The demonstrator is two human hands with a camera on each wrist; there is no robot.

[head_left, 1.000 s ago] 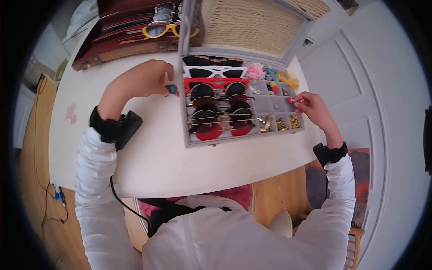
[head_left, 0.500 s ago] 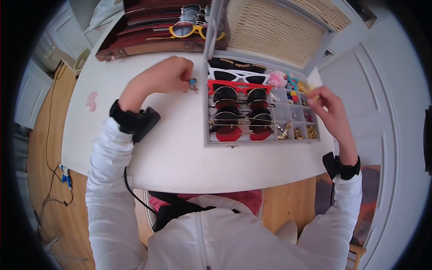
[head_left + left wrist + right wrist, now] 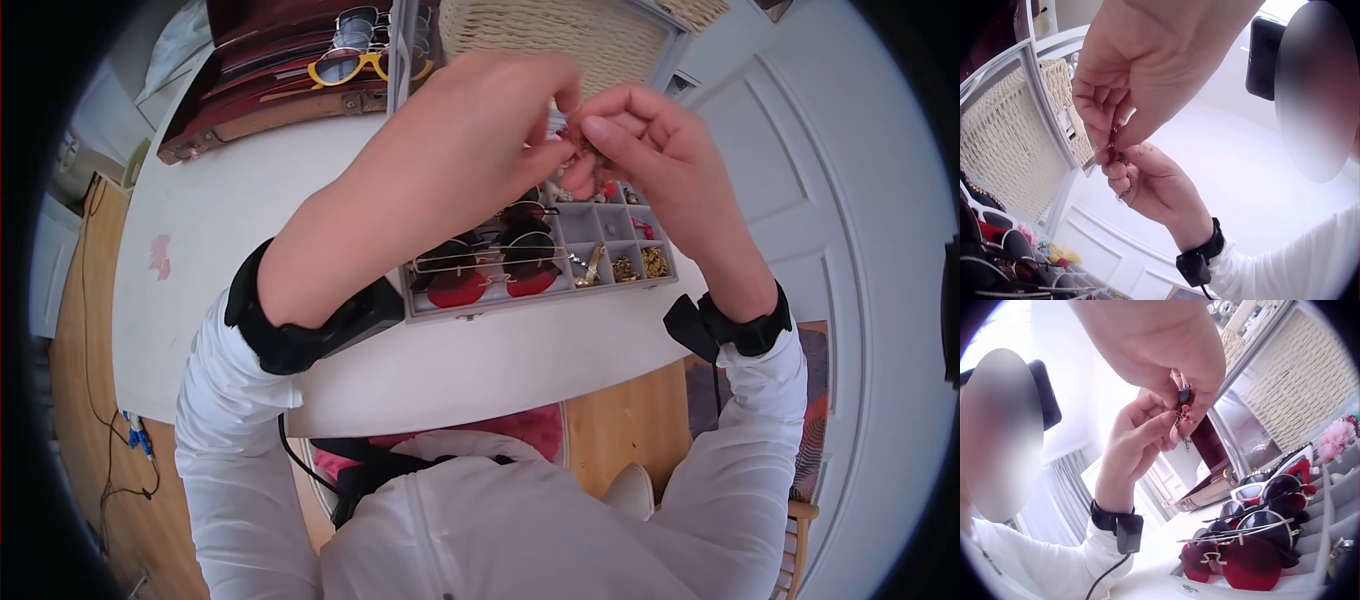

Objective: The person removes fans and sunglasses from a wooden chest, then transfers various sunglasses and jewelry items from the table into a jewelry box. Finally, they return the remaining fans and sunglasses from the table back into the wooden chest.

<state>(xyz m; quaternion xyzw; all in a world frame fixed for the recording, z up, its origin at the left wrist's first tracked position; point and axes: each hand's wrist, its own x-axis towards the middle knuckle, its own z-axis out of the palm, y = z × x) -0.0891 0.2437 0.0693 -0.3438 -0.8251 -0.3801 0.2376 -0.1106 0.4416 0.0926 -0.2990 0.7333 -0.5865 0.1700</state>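
Observation:
My left hand [image 3: 450, 150] and right hand [image 3: 670, 165] meet above the far part of a grey jewellery box [image 3: 550, 302]. Between their fingertips they pinch a small beaded chain [image 3: 1179, 422] with a dark round bead [image 3: 1184, 395] and little orange-red charms. A loose end of the chain dangles under the fingers in the right wrist view. In the left wrist view, reddish beads [image 3: 1113, 139] show between thumb and fingers. Below the hands, red-lensed sunglasses [image 3: 458, 285] lie in the box, with white-framed sunglasses [image 3: 1250, 490] farther back. The hands hide several compartments in the head view.
The box's woven-panel lid [image 3: 540, 40] stands raised behind the hands. Gold chains [image 3: 655, 262] fill a front-right compartment. An open brown suitcase [image 3: 280, 118] with yellow-framed sunglasses [image 3: 320, 75] sits at the back left of the white table [image 3: 200, 210]. A white door is at right.
My left hand has carried the small blue-beaded piece right from beside the box. My right hand has released a small red item in a right compartment and moved up-left to meet it.

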